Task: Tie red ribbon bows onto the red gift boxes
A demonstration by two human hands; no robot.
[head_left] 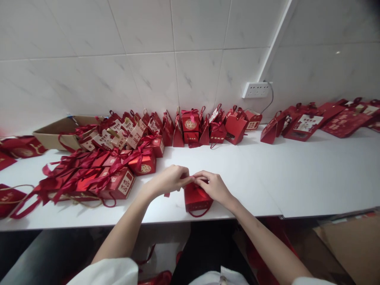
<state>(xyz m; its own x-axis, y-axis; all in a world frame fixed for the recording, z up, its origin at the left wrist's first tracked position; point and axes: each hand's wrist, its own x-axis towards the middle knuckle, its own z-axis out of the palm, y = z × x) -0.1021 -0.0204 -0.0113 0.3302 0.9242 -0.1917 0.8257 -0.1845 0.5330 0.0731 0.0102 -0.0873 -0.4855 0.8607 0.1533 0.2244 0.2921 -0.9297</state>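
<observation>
Fingers of both the left hand [170, 180] and right hand [214, 186] are pinched together on top of a small red gift box [196, 200], probably gripping its ribbon, near the white table [297, 178] front edge.

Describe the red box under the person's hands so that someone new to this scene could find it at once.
Start at the long white counter under the tiled wall and go to its near edge, at the centre. The small red box stands there alone, with the left hand and right hand meeting on its top. All the other red boxes lie in heaps or rows farther back.
</observation>
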